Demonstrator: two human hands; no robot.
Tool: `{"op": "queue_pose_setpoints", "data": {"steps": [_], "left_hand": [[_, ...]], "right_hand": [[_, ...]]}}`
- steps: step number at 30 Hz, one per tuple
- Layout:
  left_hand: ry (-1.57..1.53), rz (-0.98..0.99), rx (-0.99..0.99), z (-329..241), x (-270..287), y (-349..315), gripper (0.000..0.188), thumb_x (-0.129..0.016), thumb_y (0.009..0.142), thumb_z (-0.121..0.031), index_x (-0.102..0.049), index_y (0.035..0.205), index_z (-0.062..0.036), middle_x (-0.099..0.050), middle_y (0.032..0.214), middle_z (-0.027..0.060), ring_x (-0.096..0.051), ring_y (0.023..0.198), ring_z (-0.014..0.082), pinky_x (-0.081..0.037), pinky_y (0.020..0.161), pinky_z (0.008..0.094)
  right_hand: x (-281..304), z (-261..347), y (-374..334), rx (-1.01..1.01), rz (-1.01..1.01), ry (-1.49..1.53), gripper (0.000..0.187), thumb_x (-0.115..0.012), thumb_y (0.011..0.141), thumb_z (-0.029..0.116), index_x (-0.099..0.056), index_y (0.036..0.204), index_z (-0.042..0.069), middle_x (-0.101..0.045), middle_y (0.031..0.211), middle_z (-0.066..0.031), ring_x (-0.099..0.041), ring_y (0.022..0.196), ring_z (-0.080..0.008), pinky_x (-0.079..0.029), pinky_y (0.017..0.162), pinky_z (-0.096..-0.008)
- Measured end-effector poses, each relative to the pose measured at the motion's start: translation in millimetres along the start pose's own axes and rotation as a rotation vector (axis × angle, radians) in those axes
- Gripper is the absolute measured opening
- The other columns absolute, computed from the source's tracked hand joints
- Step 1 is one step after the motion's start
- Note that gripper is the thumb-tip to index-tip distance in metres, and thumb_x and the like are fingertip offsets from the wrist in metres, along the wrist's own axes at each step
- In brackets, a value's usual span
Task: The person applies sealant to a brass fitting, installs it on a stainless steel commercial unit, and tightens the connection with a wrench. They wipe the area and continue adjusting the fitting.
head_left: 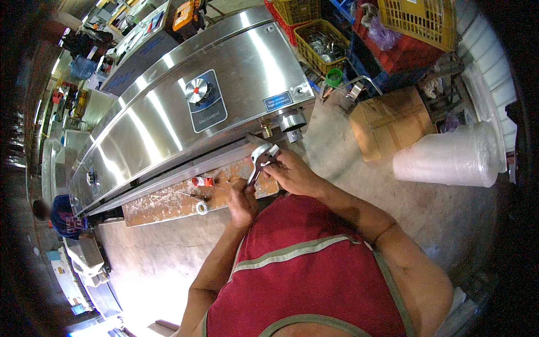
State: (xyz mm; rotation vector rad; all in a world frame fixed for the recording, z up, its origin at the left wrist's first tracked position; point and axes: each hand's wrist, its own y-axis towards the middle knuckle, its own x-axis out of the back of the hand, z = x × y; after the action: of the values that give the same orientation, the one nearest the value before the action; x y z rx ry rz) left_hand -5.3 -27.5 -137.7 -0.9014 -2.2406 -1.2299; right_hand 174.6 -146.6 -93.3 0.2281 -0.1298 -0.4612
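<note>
My left hand (242,203) is closed around the handle end of an adjustable wrench (258,160), held up in front of my chest. The fingers of my right hand (293,173) pinch the wrench near its jaw, and the exact spot they press is partly hidden. Just beyond the wrench head stands a long stainless steel appliance (241,67) with a round control knob (197,90) on a dark panel. A brass fitting (267,130) and a round metal part (292,119) stick out below its near right corner.
On the worn wooden board (163,205) lie a red tube or small box (202,181) and a white tape roll (201,208). To the right are a cardboard box (387,123), a bubble wrap roll (449,157) and a yellow crate (320,42) of metal parts. Another person (67,216) is far left.
</note>
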Motion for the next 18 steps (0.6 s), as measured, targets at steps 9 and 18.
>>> {"op": "queue_pose_setpoints", "data": {"steps": [9, 18], "left_hand": [[0.04, 0.124, 0.111, 15.9, -37.6, 17.1, 0.022, -0.064, 0.098, -0.008, -0.051, 0.115, -0.0001, -0.068, 0.083, 0.0215, -0.067, 0.066, 0.0432, -0.05, 0.055, 0.0508], [0.02, 0.201, 0.199, 10.1, -45.4, 28.0, 0.023, -0.063, 0.101, -0.017, -0.052, 0.117, -0.0043, -0.071, 0.083, 0.02, -0.069, 0.069, 0.0443, -0.054, 0.059, 0.0524]], "right_hand": [[-6.2, -7.9, 8.4, -0.285, -0.129, 0.404, 0.022, -0.05, 0.107, 0.022, -0.06, 0.098, 0.004, -0.056, 0.078, 0.0017, -0.047, 0.067, -0.0052, -0.04, 0.059, -0.024], [3.3, -14.4, 11.2, -0.295, -0.157, 0.244, 0.032, -0.054, 0.108, 0.033, -0.061, 0.092, 0.006, -0.054, 0.075, 0.0028, -0.047, 0.065, -0.006, -0.039, 0.059, -0.0257]]}}
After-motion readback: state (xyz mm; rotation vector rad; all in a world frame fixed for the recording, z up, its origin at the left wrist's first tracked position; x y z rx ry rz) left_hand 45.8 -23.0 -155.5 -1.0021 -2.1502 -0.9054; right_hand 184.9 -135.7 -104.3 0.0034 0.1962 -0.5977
